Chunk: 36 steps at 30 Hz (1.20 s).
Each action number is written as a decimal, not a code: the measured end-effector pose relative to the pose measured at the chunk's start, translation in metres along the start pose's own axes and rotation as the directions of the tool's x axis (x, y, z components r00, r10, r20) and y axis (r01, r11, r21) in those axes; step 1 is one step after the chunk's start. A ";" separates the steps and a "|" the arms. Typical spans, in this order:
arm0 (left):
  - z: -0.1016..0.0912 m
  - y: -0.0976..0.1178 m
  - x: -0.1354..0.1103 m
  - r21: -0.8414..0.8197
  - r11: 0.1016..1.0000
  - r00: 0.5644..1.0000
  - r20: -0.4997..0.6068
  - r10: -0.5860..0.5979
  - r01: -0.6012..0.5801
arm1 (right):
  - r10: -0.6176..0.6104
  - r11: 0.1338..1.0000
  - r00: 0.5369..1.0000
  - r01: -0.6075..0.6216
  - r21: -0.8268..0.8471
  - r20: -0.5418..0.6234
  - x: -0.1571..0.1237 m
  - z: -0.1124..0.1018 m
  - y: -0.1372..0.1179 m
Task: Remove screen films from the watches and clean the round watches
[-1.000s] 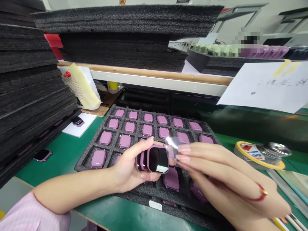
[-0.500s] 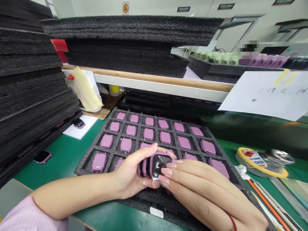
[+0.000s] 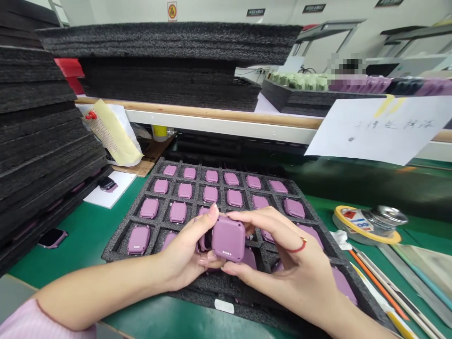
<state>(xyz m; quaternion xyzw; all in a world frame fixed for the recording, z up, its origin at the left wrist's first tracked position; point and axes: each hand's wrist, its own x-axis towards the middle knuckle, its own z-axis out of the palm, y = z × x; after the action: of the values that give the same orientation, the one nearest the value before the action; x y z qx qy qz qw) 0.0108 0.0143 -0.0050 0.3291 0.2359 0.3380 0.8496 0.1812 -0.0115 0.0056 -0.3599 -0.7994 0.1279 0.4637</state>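
My left hand point(image 3: 183, 254) is closed around a small stack of purple watch bodies point(image 3: 204, 241). My right hand point(image 3: 282, 254) grips one purple watch body point(image 3: 228, 238) by its edges, its back side with small contacts facing me, right beside the stack. Both hands hover over the near edge of a black foam tray point(image 3: 116, 235) whose cells hold several purple watch bodies, backs up.
Tall stacks of black foam sheets point(image 3: 45, 117) rise at the left and on the shelf behind. A tape roll with a metal lid point(image 3: 370, 223) and pencils point(image 3: 384, 296) lie at the right. A loose watch point(image 3: 52, 238) rests on the green mat at left; a white paper point(image 3: 377, 129) hangs from the shelf.
A second ago my right hand held a clear film by the dark screen of the front watch, then pressed on it. Now that watch is turned over, its purple back facing me.
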 end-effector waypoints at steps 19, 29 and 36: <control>-0.003 0.002 0.000 -0.178 0.982 0.971 -0.218 -0.101 0.062 | -0.140 0.990 0.990 0.140 -0.032 -0.003 0.003 0.009 0.011; -0.003 -0.005 0.001 -0.145 0.989 0.983 -0.171 -0.063 0.038 | 0.305 0.950 0.950 -0.299 -0.084 0.066 0.014 -0.014 0.021; 0.001 -0.006 0.000 -0.110 0.993 0.993 -0.100 -0.059 0.048 | 0.498 0.852 0.856 -0.454 -0.259 0.139 0.096 -0.003 0.097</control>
<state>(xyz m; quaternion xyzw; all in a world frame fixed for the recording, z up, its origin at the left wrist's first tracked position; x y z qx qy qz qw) 0.0140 0.0103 -0.0086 0.2587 0.2695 0.3438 0.8615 0.1979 0.1239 0.0172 -0.5810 -0.7363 0.1871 0.2920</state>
